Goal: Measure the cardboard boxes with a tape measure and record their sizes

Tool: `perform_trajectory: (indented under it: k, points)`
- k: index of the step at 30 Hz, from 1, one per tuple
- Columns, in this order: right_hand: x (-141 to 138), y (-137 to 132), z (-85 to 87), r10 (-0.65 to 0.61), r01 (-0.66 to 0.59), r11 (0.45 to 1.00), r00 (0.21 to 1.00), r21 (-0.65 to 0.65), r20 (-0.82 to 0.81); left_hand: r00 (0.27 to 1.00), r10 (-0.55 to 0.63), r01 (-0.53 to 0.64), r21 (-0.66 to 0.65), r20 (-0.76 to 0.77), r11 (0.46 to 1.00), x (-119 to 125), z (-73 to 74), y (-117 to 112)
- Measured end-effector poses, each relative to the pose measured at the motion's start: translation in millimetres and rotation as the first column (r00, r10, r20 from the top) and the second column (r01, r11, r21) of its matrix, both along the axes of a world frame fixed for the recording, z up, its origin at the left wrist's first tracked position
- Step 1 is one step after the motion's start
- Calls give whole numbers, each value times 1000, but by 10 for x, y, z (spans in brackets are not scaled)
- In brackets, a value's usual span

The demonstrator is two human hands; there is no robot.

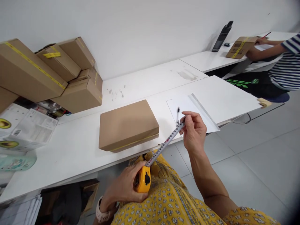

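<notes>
My left hand [127, 182] is wrapped round the yellow case of a tape measure [143, 179], close to my body. Its printed blade is drawn out up and to the right, and my right hand [194, 128] pinches the blade near its free end. A closed cardboard box [128, 125] with a yellow strip along its front side lies on the white table, left of the blade. Just beyond my right fingers, a pen [178, 115] rests on a white sheet of paper [187, 107].
Cardboard boxes [79, 93] are stacked at the left, beside a white carton with avocado pictures [25, 128] and a green bottle [17, 162]. At the far right, a person in a striped sleeve writes near another box [241, 47] and a dark bottle [222, 37].
</notes>
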State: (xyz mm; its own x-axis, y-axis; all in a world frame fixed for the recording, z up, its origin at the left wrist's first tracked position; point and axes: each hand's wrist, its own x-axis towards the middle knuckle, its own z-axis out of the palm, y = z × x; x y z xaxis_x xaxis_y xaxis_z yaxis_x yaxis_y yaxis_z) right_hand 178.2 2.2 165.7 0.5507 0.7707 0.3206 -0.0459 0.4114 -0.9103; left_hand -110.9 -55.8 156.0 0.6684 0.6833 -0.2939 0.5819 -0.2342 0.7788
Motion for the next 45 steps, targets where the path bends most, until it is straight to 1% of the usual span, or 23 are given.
perform_trajectory:
  k: [3, 5, 7, 9, 11, 12, 13, 15, 17, 18, 19, 20, 21, 22, 24, 26, 29, 33, 35, 37, 41, 43, 45]
  points:
    - [66, -29, -3, -11, 11, 1000, 1000, 23, -11, 998, 9, -8, 14, -59, 1000, -7, 17, 9]
    - [10, -80, -32, -7, 7, 999, 1000, 35, -1, 996, 79, -76, 77, -43, 994, -21, 28, -5]
    - [-148, -161, -80, 71, -73, 996, 997, 44, 30, 984, 177, -180, 190, 36, 965, -27, 56, -28]
    - [-371, -262, -134, 213, -219, 972, 974, 84, 84, 961, 240, -273, 336, 136, 901, -15, 118, -41]
    - [-571, -344, -178, 313, -341, 929, 931, 141, 189, 951, 241, -307, 483, 194, 820, 6, 214, -20]
    - [-628, -358, -197, 310, -358, 918, 915, 168, 259, 952, 229, -305, 550, 203, 777, 14, 268, 10]
    - [-641, -345, -219, 266, -341, 921, 903, 188, 336, 955, 216, -297, 613, 204, 732, 17, 319, 54]
    - [-513, -218, -290, 85, -193, 963, 879, 186, 469, 953, 218, -301, 728, 209, 617, 2, 393, 184]
    - [-201, 33, -433, -113, 60, 992, 814, 111, 570, 929, 290, -348, 806, 230, 479, -38, 404, 359]
    - [-3, 187, -537, -162, 184, 983, 763, 30, 626, 907, 346, -378, 827, 240, 416, -63, 383, 457]
    - [203, 345, -661, -168, 290, 955, 696, -60, 698, 881, 405, -402, 840, 245, 364, -88, 346, 558]
    - [400, 495, -796, -136, 378, 915, 625, -145, 769, 854, 461, -418, 847, 242, 328, -111, 298, 659]
    - [575, 626, -935, -64, 438, 869, 560, -230, 826, 830, 507, -425, 852, 231, 307, -131, 243, 757]
    - [718, 731, -1068, 13, 491, 819, 503, -298, 864, 811, 541, -429, 854, 221, 294, -146, 186, 850]
    - [887, 849, -1289, 202, 520, 743, 426, -422, 882, 782, 585, -441, 855, 216, 272, -162, 85, 1021]
    - [902, 852, -1429, 336, 505, 713, 363, -486, 869, 755, 616, -459, 853, 226, 249, -162, 22, 1174]
    - [721, 708, -1523, 385, 461, 749, 281, -476, 879, 711, 663, -489, 843, 235, 226, -138, 5, 1389]
    - [363, 377, -1596, 322, 380, 840, 224, -386, 920, 659, 721, -518, 824, 214, 229, -69, 35, 1674]
    - [211, 205, -1624, 267, 348, 878, 216, -330, 939, 639, 743, -520, 824, 199, 227, -37, 35, 1805]
    - [97, 69, -1622, 220, 336, 896, 229, -289, 948, 626, 755, -520, 826, 195, 218, -22, 24, 1921]
    - [-30, -19, -1511, 211, 352, 883, 294, -310, 932, 637, 737, -539, 814, 226, 216, -44, 18, 2054]
    - [-56, 21, -1436, 235, 368, 862, 316, -347, 919, 666, 689, -528, 833, 286, 165, -22, 13, 2012]
    - [-56, 85, -1380, 258, 376, 842, 350, -387, 900, 725, 581, -502, 862, 370, 78, 85, -35, 1863]
